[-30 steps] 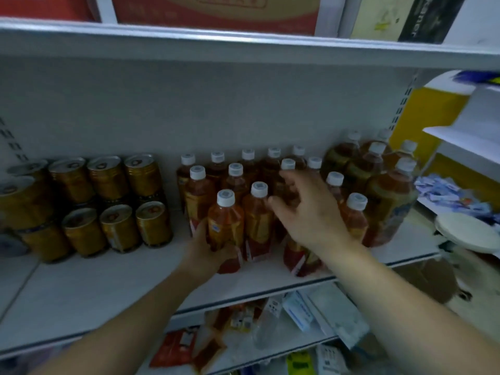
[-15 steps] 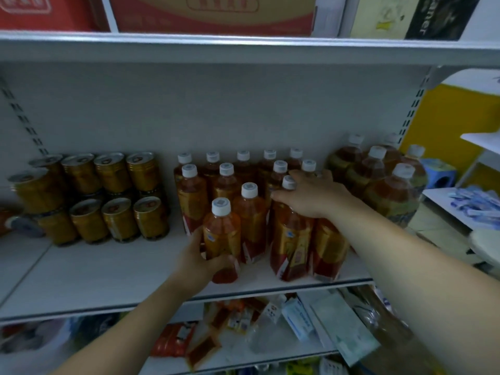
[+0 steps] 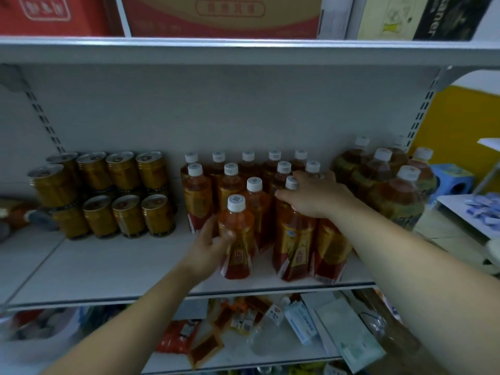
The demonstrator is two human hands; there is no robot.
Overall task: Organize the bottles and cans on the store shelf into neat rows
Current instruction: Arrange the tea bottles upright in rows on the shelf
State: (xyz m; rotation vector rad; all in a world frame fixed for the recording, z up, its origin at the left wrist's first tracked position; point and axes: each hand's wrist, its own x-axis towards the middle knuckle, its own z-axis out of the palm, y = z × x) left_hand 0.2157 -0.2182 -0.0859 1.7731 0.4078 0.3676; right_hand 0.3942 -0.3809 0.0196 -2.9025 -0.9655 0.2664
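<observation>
On the shelf [image 3: 108, 266], the cans [image 3: 108, 190] stand on the left, stacked two high. The small bottles [image 3: 230, 182] are in the middle. The big bottles [image 3: 392, 193] are on the right. Boxes [image 3: 221, 20] sit above.

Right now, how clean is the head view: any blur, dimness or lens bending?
Head view: dim, bluish light; the right slotted upright leans from wide-lens distortion; left hand gripping the front bottle is slightly motion-smeared; right hand on the neighbouring bottle is sharper; labels too soft to read.
</observation>
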